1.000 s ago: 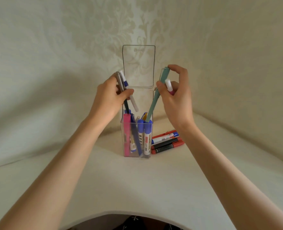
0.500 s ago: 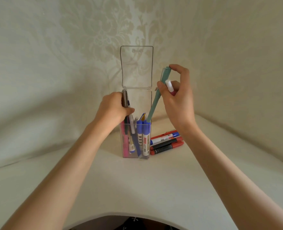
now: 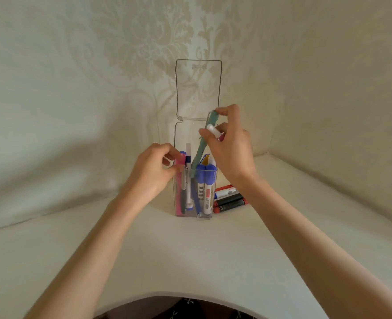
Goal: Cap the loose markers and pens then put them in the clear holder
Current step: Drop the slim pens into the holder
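The clear holder [image 3: 211,176] stands upright on the white table, its hinged lid [image 3: 198,88] flipped up behind it. Inside stand a pink marker [image 3: 179,180], a white pen with a blue band [image 3: 188,162], a dark pen and two blue-capped markers [image 3: 204,178]. My right hand [image 3: 230,148] pinches the top of a green pen [image 3: 205,139] that leans into the holder; a small white and pink piece [image 3: 214,132] is also held in its fingers. My left hand [image 3: 154,173] rests at the holder's left rim, fingers curled, touching the pink marker.
Several red, white and black markers [image 3: 229,199] lie on the table just right of the holder. The white table [image 3: 190,254] has a curved front edge near me. A patterned wall stands close behind the holder.
My left hand lowered the two pens into the holder and let them go. My right hand moved the green pen down, its tip now deeper in the holder.
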A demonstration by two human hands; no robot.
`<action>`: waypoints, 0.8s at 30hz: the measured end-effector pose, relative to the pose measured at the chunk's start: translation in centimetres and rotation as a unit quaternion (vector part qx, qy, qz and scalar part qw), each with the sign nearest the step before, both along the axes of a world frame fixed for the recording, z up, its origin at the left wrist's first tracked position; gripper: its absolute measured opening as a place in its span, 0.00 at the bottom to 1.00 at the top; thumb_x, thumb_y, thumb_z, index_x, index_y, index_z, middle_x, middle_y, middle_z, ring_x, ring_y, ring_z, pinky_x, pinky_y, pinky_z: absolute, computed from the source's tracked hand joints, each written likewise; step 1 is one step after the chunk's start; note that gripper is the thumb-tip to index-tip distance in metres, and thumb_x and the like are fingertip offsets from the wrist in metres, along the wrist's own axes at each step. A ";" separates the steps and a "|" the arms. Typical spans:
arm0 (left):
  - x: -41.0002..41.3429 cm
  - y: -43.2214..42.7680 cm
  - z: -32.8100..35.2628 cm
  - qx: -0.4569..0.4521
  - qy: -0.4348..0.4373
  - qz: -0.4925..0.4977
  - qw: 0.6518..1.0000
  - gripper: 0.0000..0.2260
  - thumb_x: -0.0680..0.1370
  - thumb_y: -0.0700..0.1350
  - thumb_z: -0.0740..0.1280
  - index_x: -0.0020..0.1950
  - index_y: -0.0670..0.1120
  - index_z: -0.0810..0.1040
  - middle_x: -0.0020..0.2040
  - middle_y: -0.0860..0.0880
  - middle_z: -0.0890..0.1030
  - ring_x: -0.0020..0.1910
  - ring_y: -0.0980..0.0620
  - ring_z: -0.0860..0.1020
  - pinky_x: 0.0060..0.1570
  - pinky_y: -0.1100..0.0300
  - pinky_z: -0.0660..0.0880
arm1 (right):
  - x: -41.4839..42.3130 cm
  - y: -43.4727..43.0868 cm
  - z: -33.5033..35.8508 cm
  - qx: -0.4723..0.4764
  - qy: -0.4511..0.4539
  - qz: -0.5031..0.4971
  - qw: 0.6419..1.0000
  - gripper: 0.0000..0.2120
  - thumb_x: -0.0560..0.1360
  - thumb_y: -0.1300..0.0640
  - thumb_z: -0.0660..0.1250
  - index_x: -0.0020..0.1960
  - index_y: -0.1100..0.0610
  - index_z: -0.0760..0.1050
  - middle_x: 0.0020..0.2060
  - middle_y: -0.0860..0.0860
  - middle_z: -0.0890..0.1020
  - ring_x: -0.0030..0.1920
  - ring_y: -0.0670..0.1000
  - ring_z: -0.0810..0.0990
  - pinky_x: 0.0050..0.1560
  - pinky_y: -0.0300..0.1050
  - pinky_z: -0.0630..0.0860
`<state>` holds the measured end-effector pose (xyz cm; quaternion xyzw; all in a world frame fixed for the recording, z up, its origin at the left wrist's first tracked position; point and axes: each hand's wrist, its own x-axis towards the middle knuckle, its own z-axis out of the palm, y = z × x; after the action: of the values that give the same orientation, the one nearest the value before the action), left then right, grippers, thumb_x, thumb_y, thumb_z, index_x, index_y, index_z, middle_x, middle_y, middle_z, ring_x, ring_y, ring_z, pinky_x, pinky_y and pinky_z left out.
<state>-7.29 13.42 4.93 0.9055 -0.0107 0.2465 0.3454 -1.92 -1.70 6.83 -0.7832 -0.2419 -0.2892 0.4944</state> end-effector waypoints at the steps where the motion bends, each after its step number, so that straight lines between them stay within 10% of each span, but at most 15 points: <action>1: -0.1 0.3 -0.2 0.004 -0.006 0.004 1.000 0.06 0.72 0.41 0.71 0.46 0.48 0.77 0.45 0.49 0.77 0.42 0.53 0.76 0.36 0.72 0.67 | -0.1 0.1 -0.2 -0.033 0.005 0.003 0.999 0.12 0.74 0.56 0.67 0.54 0.53 0.66 0.31 0.47 0.78 0.30 0.48 0.77 0.34 0.51 0.77; 4: -0.2 0.9 -0.6 -0.011 0.002 -0.006 1.000 0.08 0.72 0.40 0.71 0.48 0.49 0.74 0.47 0.48 0.77 0.41 0.52 0.77 0.36 0.73 0.68 | -0.2 0.4 -0.7 -0.134 -0.006 -0.004 0.991 0.06 0.74 0.55 0.66 0.43 0.56 0.71 0.32 0.50 0.79 0.33 0.52 0.77 0.35 0.51 0.75; 9: 0.0 1.2 -0.8 -0.011 0.013 -0.046 0.999 0.11 0.71 0.41 0.71 0.52 0.48 0.75 0.49 0.49 0.77 0.44 0.53 0.77 0.37 0.71 0.69 | -0.8 0.3 -0.6 -0.273 0.006 0.001 0.962 0.22 0.78 0.50 0.61 0.30 0.63 0.73 0.28 0.58 0.78 0.31 0.55 0.76 0.33 0.48 0.72; 15: 1.8 0.7 1.1 0.037 -0.030 -0.097 0.994 0.15 0.77 0.36 0.60 0.61 0.49 0.73 0.57 0.52 0.76 0.53 0.55 0.74 0.42 0.73 0.66 | -0.2 -1.3 3.7 0.080 0.064 0.052 0.993 0.21 0.80 0.48 0.53 0.39 0.61 0.74 0.30 0.44 0.72 0.31 0.37 0.71 0.33 0.29 0.67; 20: 3.6 0.3 1.3 0.258 -0.032 -0.045 0.965 0.16 0.80 0.42 0.56 0.67 0.48 0.71 0.60 0.49 0.78 0.55 0.48 0.68 0.50 0.57 0.61 | 0.9 -0.7 4.3 0.025 0.089 0.050 0.995 0.20 0.80 0.47 0.54 0.34 0.57 0.68 0.28 0.47 0.69 0.29 0.43 0.67 0.35 0.39 0.67; 24: 3.8 0.3 1.0 0.248 -0.013 -0.041 0.968 0.14 0.79 0.43 0.59 0.62 0.51 0.75 0.53 0.49 0.81 0.53 0.49 0.67 0.48 0.57 0.61 | 1.2 -0.3 2.7 -0.054 0.099 0.047 0.993 0.23 0.78 0.46 0.58 0.37 0.65 0.73 0.26 0.50 0.72 0.25 0.44 0.69 0.29 0.36 0.68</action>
<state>-3.48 13.72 5.98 0.9582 -0.1127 0.2339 0.1200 -0.75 -1.96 9.50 -0.8213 -0.2437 -0.1732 0.4859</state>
